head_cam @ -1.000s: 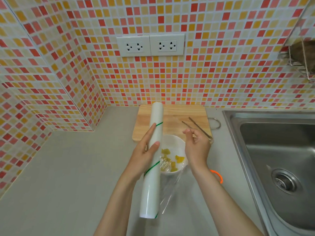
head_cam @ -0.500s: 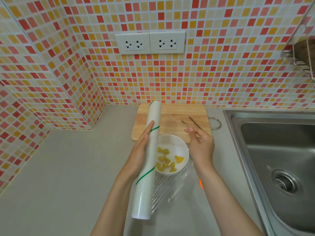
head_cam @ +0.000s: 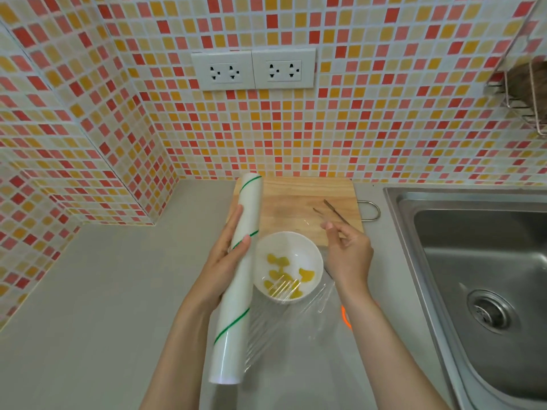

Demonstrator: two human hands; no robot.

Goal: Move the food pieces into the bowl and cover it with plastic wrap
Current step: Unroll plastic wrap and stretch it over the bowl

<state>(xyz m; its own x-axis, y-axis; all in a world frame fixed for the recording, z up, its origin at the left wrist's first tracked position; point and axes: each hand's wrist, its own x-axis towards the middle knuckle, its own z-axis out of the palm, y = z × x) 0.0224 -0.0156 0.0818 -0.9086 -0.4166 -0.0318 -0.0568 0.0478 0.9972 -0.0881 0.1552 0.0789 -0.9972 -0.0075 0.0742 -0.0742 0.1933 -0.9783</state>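
left hand [head_cam: 228,261] grips wrap roll [head_cam: 236,279] | right hand [head_cam: 349,255] pinches film [head_cam: 296,318] | risk: film clings, tips bowl [head_cam: 288,266]

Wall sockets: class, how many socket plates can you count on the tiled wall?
2. The left socket plate and the right socket plate sit side by side on the back wall, above the cutting board. None appears hidden.
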